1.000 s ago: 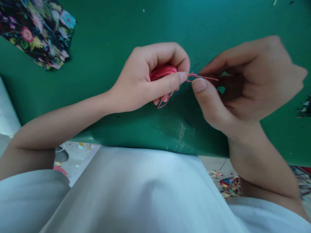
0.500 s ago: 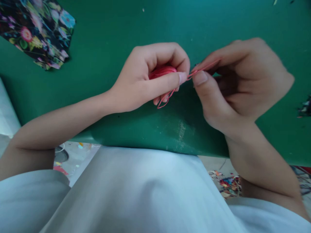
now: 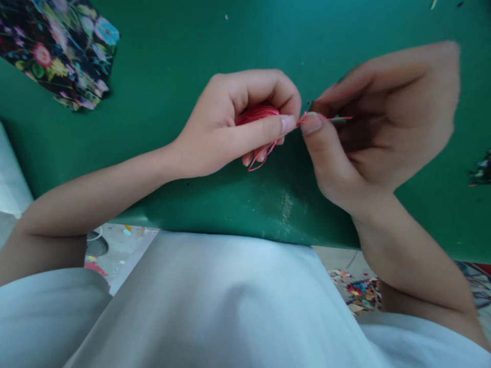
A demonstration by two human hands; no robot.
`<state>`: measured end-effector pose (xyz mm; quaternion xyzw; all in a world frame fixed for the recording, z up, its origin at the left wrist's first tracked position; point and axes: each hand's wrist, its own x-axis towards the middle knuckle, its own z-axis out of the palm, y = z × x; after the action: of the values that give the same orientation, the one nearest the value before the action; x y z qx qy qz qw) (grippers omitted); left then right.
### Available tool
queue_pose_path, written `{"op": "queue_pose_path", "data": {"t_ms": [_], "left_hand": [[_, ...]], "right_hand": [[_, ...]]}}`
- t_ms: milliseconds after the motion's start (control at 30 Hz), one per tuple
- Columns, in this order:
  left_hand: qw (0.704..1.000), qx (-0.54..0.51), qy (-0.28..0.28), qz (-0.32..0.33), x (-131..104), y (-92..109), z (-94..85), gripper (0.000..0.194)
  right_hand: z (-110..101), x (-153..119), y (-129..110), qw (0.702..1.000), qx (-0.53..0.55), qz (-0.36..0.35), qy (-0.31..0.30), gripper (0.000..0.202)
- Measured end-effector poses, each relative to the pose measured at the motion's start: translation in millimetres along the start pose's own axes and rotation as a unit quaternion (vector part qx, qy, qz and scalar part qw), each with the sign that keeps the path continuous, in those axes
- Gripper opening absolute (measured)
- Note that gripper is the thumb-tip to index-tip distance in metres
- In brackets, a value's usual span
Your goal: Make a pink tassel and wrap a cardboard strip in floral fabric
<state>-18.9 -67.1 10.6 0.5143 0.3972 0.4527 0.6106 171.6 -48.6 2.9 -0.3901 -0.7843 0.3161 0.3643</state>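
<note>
The left hand (image 3: 226, 125), at the centre of the frame, is closed around a bundle of thin, glossy, pinkish-red thread (image 3: 258, 112), the wound strands showing between the curled fingers and the thumb. A narrow loop of the same thread (image 3: 251, 168) hangs below the fingers. From the left thumb tip, a short length of thread (image 3: 301, 121) crosses a small gap to the right hand (image 3: 387, 128), right of centre, which pinches it at the thumb and forefinger tips; a loose thread end (image 3: 345, 118) extends rightward past the thumb. The right fingers are slightly blurred. Both hands are above a smooth green desk (image 3: 172, 76), whose surface bears pale scuffs (image 3: 286, 207) below the gap between the hands. Upper left: a piece of black fabric with a multicoloured floral print (image 3: 65, 56), well apart from the hands. Right edge: a small dark cluster of scraps (image 3: 481, 171). Bottom centre: a pale blue-white garment (image 3: 207, 301). Lower right: multicoloured scraps on the floor (image 3: 362, 294).
</note>
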Motion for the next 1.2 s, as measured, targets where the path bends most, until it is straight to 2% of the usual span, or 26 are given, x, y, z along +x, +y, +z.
{"op": "queue_pose_path", "data": {"t_ms": [233,433,500,600,733,867,1067,1200], "left_hand": [[0.999,0.021,-0.021,-0.028,0.9,1.9,-1.6,0.01],[1.0,0.01,-0.018,-0.015,0.2,-0.1,-1.9,0.011],[1.0,0.004,-0.011,-0.024,0.2,0.3,-1.4,0.012],[0.999,-0.014,-0.009,-0.032,0.6,1.0,-1.6,0.017],[0.999,-0.019,-0.018,-0.024,0.7,1.0,-2.3,0.015],[0.999,-0.005,-0.004,-0.035,-0.1,2.0,-1.0,0.008],[1.0,-0.004,0.004,-0.031,-1.5,4.2,0.7,0.007],[0.999,-0.019,0.017,-0.033,-2.7,4.3,0.8,0.008]], "right_hand": [[0.4,0.6,8.0,0.999,-0.013,-0.05,0.0,0.013],[-2.4,4.3,13.8,0.993,-0.031,-0.11,-0.011,0.021],[-2.5,8.2,11.8,0.996,-0.028,-0.089,-0.003,0.015],[-2.5,15.1,5.8,1.0,0.0,-0.02,0.011,0.005],[-1.3,21.1,-0.6,0.997,0.052,0.038,0.029,0.011],[2.3,19.0,0.2,0.992,0.076,0.091,0.032,0.019],[5.2,5.6,10.0,0.998,0.005,-0.024,0.062,0.015],[5.7,0.7,9.7,0.996,-0.036,-0.069,0.039,0.016]]}}
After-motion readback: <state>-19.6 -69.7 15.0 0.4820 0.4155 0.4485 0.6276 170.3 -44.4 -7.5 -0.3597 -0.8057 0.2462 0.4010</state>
